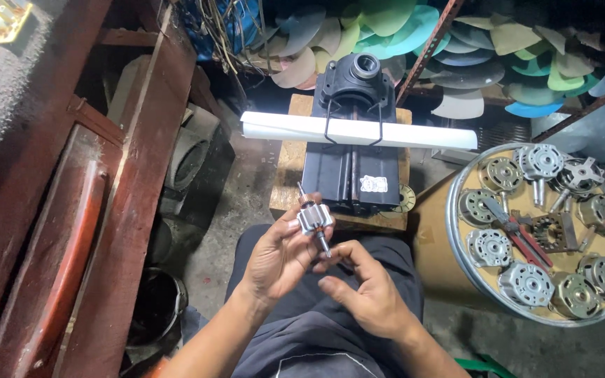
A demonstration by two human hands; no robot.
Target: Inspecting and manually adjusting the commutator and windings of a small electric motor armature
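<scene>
At six o'clock, a small motor rotor [314,219] is pinched by the left hand [279,257]; its shaft tip is touched by the loosely curled right hand [362,283].

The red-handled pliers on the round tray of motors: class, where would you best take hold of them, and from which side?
Probably by the two red handles, coming down from above. The pliers lie flat and diagonal on the round tray, jaws up-left among the motor housings. The handles lie over bare tray toward the lower right, with a little room around them, while housings crowd the jaw end.
</scene>
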